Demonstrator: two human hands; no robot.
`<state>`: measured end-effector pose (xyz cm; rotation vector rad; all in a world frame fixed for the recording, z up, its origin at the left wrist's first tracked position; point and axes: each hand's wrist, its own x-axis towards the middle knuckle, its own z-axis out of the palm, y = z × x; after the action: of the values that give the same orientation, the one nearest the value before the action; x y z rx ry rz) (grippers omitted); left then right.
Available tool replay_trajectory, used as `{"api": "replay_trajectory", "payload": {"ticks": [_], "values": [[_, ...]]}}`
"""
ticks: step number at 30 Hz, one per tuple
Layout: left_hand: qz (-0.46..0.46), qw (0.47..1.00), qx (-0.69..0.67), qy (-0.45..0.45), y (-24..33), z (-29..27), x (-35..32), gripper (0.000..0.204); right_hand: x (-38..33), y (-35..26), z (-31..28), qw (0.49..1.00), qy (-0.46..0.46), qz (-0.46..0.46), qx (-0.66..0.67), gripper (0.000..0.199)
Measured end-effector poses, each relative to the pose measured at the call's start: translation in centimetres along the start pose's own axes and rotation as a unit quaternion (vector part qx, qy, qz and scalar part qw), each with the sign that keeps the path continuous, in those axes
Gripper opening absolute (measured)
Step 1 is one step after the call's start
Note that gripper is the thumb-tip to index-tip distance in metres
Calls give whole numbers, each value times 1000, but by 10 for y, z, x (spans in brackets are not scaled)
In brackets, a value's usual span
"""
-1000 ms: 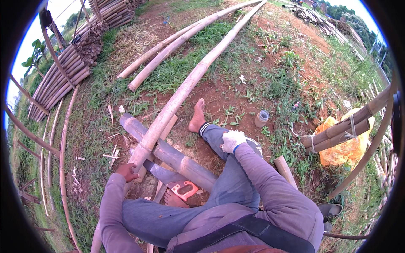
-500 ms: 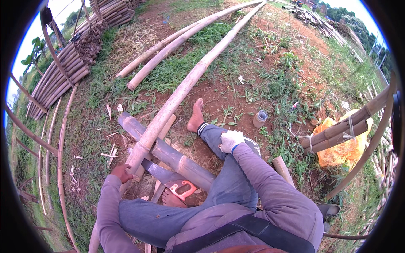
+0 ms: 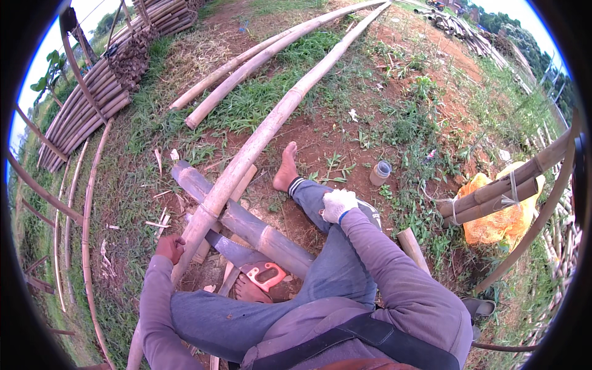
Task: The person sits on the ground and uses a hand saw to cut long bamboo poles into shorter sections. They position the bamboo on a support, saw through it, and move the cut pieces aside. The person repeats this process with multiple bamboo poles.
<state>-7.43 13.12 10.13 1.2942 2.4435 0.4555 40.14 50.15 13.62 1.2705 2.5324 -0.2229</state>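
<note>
I sit on bare earth with one leg stretched out, foot (image 3: 287, 166) bare. My left hand (image 3: 169, 248) grips a long pale bamboo pole (image 3: 259, 145) that runs from my left side far up the ground. The pole lies across a thick grey bamboo section (image 3: 246, 225). My right hand (image 3: 338, 205), in a white glove, rests closed on my right knee and holds nothing that I can see. A handsaw with an orange handle (image 3: 265, 275) lies under my bent left leg, its blade (image 3: 231, 250) pointing up and to the left.
Two more long poles (image 3: 246, 58) lie on the grass beyond. A stack of bamboo (image 3: 92, 105) stands at the far left, thin curved canes (image 3: 86, 203) beside it. A small grey cup (image 3: 380, 172) sits on the dirt; a yellow bag (image 3: 499, 222) and tied bamboo rails (image 3: 493, 194) are on the right.
My left hand has slid a little lower along the pole toward me. The right hand stays on the knee. The view has shifted slightly.
</note>
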Motion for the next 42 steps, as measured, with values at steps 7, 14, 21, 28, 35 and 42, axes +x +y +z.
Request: {"api": "replay_trajectory", "payload": {"ticks": [7, 14, 21, 28, 35, 42], "values": [[18, 999, 22, 20, 16, -6, -1, 17, 2, 3, 4, 1000, -12, 5, 1, 54], [28, 998, 32, 52, -18, 1, -2, 19, 1, -2, 4, 1000, -3, -2, -8, 54], [-50, 998, -29, 2, -1, 0, 2, 20, 1, 6, 6, 1000, -1, 0, -5, 53], [-48, 998, 49, -1, 9, -14, -11, 24, 10, -6, -3, 1000, -3, 1, -20, 55], [-97, 916, -331, 208, 3, -56, -67, 23, 26, -3, 40, 997, 28, -34, -65, 71], [-259, 890, -330, -179, 2, 105, -213, 34, 34, 0, 55, 982, 130, -108, -81, 64]]}}
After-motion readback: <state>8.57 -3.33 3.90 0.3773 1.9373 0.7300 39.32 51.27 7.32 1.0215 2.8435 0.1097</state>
